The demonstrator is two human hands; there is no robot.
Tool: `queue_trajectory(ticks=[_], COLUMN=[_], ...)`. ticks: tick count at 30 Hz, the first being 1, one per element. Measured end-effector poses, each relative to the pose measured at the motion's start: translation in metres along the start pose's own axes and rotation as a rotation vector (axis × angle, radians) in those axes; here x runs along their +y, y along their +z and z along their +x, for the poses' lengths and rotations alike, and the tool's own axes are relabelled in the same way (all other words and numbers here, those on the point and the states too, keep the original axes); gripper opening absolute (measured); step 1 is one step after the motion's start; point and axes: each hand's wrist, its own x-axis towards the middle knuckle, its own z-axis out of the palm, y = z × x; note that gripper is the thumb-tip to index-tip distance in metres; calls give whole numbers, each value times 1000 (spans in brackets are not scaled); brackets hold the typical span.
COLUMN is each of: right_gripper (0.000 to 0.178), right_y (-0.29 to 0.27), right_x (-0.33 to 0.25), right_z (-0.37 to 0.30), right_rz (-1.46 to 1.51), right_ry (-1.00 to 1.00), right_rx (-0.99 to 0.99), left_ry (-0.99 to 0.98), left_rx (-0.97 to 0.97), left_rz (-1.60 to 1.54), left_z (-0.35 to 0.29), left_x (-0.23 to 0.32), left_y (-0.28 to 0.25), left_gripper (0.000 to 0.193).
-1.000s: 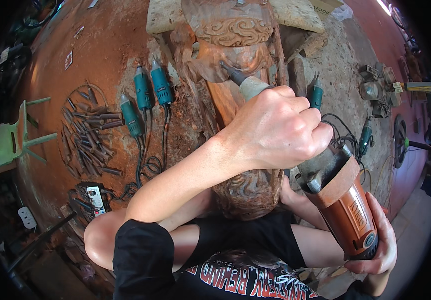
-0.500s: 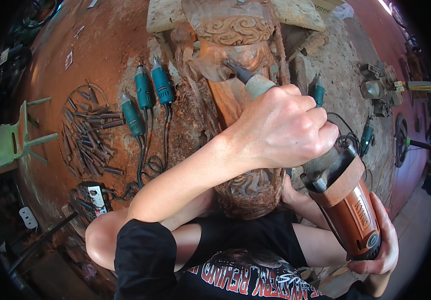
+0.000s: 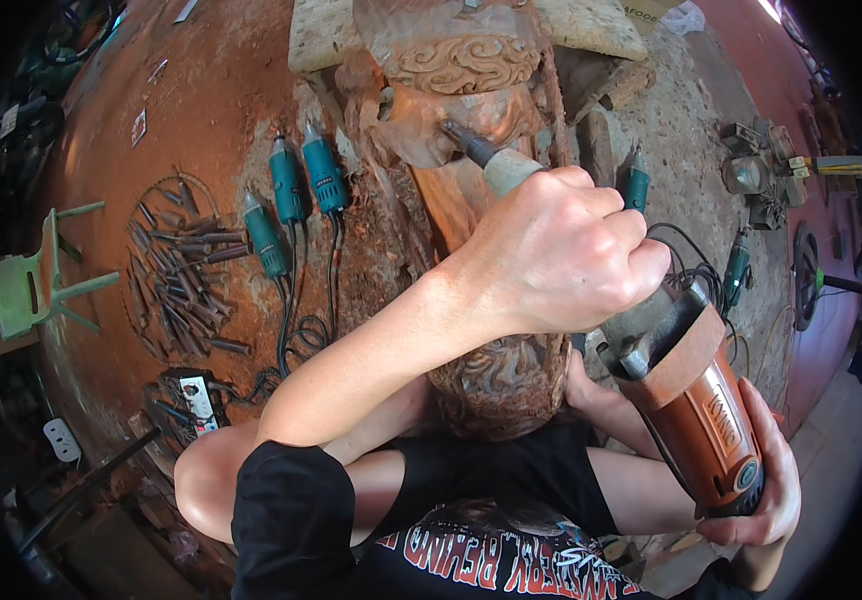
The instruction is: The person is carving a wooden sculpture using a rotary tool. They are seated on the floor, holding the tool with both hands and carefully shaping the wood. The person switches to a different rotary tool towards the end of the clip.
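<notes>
My left hand (image 3: 571, 250) is wrapped round the front neck of a die grinder, its fingers closed. Lower right, my right hand (image 3: 773, 490) cups the rear end of the grinder's orange-brown body (image 3: 701, 415), which has a brown band round it. A pale sleeve (image 3: 509, 172) and a dark nose show beyond my left hand. The tip (image 3: 451, 128) meets, or nearly meets, a smooth bulge on the wood carving (image 3: 466, 65), just under a band of carved swirls. The carving stretches from between my legs to a wooden support; my left arm hides its middle.
Several teal die grinders (image 3: 323, 178) with cords lie left of the carving, and others (image 3: 636, 182) to its right. A heap of rod-like bits (image 3: 181, 285), a green chair (image 3: 26, 290) and a power strip (image 3: 197, 400) are on the left. A wooden support (image 3: 591, 28) stands at the far end.
My left hand and the grinder's front end sit slightly further left in the picture, as does the carving's far end. Both hands keep the same grip.
</notes>
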Motion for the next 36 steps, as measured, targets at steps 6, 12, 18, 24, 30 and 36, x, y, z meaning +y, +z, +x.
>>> queue_trajectory(ticks=[6, 12, 18, 24, 30, 36], right_gripper=[134, 135, 136, 135, 134, 136], right_y=[10, -4, -10, -22, -27, -10], right_x=[1, 3, 14, 19, 23, 3], right_z=[-6, 1, -3, 10, 33, 35], right_rz=[157, 70, 133, 28, 57, 102], right_ry=[72, 56, 70, -16, -105, 56], right_rx=[121, 24, 57, -95, -237, -125], left_ry=[-8, -14, -20, 7, 3, -2], left_rx=[34, -17, 13, 0, -1, 30], left_rz=[-34, -8, -18, 13, 43, 43], left_z=[2, 0, 2, 5, 3, 2], left_x=[6, 3, 8, -4, -12, -18], left_y=[7, 3, 9, 7, 8, 11], left_gripper=[15, 15, 15, 14, 15, 15])
